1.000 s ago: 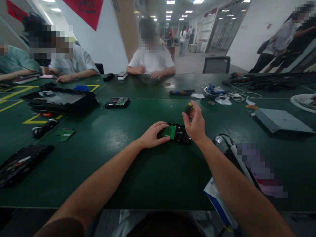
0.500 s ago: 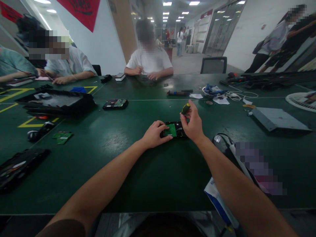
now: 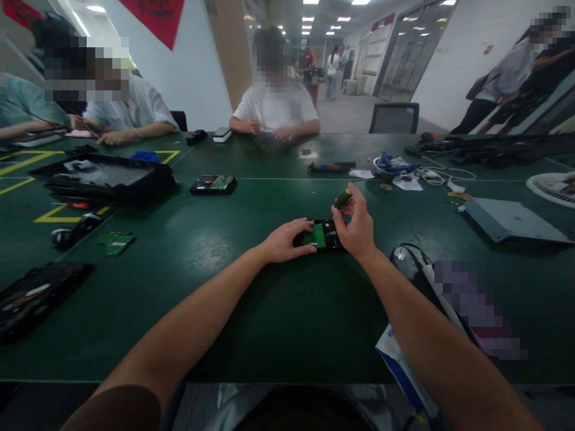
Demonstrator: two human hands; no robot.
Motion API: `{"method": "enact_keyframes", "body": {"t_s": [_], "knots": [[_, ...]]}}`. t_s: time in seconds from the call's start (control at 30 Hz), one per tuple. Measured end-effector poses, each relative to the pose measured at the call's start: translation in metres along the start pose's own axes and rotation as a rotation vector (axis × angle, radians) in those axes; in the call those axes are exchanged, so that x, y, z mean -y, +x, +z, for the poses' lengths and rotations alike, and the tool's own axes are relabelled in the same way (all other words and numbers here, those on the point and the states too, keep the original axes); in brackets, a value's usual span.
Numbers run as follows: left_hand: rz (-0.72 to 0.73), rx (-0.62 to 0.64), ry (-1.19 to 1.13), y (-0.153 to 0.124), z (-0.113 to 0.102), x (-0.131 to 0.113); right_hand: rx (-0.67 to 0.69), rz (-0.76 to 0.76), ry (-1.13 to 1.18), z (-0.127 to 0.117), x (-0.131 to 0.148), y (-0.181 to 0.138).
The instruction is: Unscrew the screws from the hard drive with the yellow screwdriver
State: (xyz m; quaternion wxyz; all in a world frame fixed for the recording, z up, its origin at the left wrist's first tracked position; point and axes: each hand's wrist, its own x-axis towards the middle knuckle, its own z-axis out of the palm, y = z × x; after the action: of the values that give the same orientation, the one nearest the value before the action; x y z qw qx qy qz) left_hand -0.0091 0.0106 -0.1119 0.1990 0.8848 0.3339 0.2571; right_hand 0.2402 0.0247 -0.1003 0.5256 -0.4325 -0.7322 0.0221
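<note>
A small black hard drive (image 3: pixel 324 236) with a green circuit board on top lies on the dark green table (image 3: pixel 278 299) in front of me. My left hand (image 3: pixel 290 240) rests on its left end, fingers curled down and pressing on it. My right hand (image 3: pixel 356 227) is closed on a screwdriver (image 3: pixel 343 198) with a yellow and black handle, held upright over the drive's right part. Whether its tip touches the drive is hidden by my fingers.
Another drive (image 3: pixel 214 184) lies further left, beside a black tray (image 3: pixel 103 179). Green boards (image 3: pixel 115 241) and a mouse (image 3: pixel 63 237) sit at the left. A grey flat case (image 3: pixel 512 220) and cables (image 3: pixel 399 167) lie at the right. People sit across the table (image 3: pixel 275 102). A bag (image 3: pixel 431 311) lies by my right arm.
My right hand came down with the screwdriver from a raised position to just over the drive. My left hand stayed on the drive's left end.
</note>
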Motion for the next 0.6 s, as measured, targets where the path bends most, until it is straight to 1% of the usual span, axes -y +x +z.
{"method": "enact_keyframes", "body": {"t_s": [0.13,0.33,0.6], "knots": [[0.03,0.003,-0.016,-0.0013,-0.0024,0.0002,-0.005,0.0,0.026,-0.0008,0.0005,-0.0003],[0.008,0.013,-0.084,-0.0013,-0.0037,0.0031,-0.006,0.008,0.012,-0.0021,0.0012,0.0005],[-0.009,0.018,-0.105,-0.0008,-0.0017,0.0036,-0.015,-0.018,0.037,0.0004,-0.0006,-0.0006]]}}
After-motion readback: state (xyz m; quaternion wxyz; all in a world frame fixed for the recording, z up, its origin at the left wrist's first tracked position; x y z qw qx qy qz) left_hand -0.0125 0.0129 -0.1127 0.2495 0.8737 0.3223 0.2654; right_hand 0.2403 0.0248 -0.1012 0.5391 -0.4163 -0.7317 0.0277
